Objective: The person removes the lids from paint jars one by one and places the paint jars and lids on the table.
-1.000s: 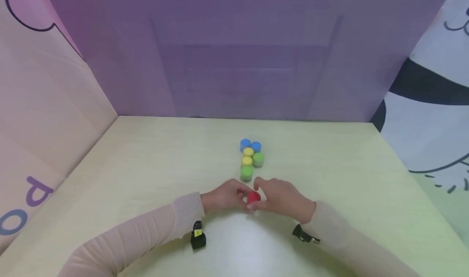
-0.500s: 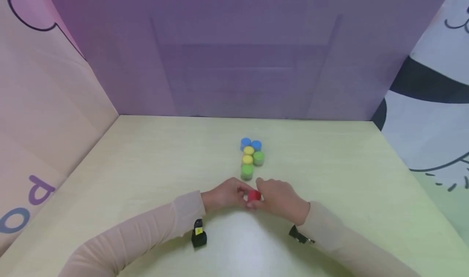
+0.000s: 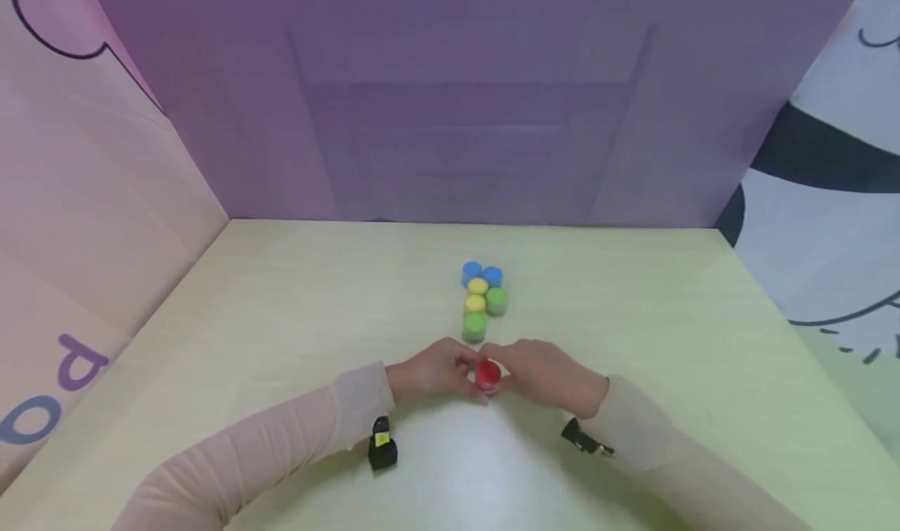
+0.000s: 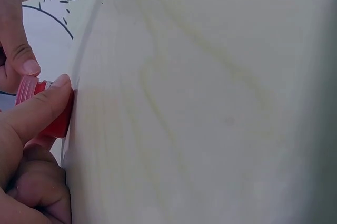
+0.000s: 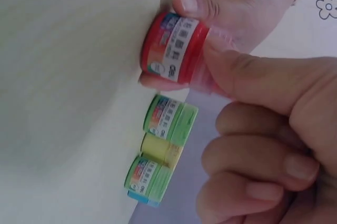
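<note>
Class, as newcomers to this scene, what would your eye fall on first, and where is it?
Probably the red jar, low in the middle of the head view: the left hand grips it and the right hand is at its lid. Just beyond stands a bright cluster of blue, yellow and green jars. Behind the table rises a large purple wall.

The head view looks forward and down from well above the hands [image 3: 544,373], taking in the worktop [image 3: 337,297] and purple wall [image 3: 464,109]. The left wrist view sits close to the worktop, turned sideways, the red jar [image 4: 64,121] at its left edge. The right wrist view, also close and sideways, shares that jar with both others, the jar row [image 3: 475,304] with the head view.
</note>
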A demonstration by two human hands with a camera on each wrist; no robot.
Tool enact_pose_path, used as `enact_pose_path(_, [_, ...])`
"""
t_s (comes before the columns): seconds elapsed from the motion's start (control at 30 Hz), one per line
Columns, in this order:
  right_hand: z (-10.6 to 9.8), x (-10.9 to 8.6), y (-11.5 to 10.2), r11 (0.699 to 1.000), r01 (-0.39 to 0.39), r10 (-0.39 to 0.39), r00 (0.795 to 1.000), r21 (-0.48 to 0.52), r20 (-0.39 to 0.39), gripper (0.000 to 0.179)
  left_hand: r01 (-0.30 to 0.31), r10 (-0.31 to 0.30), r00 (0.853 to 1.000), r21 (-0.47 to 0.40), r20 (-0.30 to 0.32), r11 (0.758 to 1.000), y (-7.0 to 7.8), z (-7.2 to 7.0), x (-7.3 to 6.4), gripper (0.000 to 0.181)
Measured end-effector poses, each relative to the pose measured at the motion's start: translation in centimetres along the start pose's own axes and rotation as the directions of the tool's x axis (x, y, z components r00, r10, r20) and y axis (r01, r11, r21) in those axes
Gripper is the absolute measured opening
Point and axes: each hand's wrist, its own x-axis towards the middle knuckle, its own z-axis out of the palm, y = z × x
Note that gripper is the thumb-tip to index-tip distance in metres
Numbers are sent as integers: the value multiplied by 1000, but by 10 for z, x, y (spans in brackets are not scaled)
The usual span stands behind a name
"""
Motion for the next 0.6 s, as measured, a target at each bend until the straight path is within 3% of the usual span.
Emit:
enact_pose_path(0.23, [1,0,2,999,17,-17,1000,45,-8,36,14,-14,1000,12,-1,1000,0,-1,0,27])
enact_pose_path(0.37, [7,2,-3,992,-99,101,995,80,-21,36,10,-10,1000,1,4,1000,0,-1,0,25])
enact_pose_path(0.5, [11,5,-8,967,-242,244,969,83,-24,39,8,-8,1000,-14,2,1000,0,-2,-1,27])
enact_pose_path(0.6, [13,6,-11,955,-287,289,957,75,-19,41,14,-14,1000,-5,-4,1000,0,-1,-1,27])
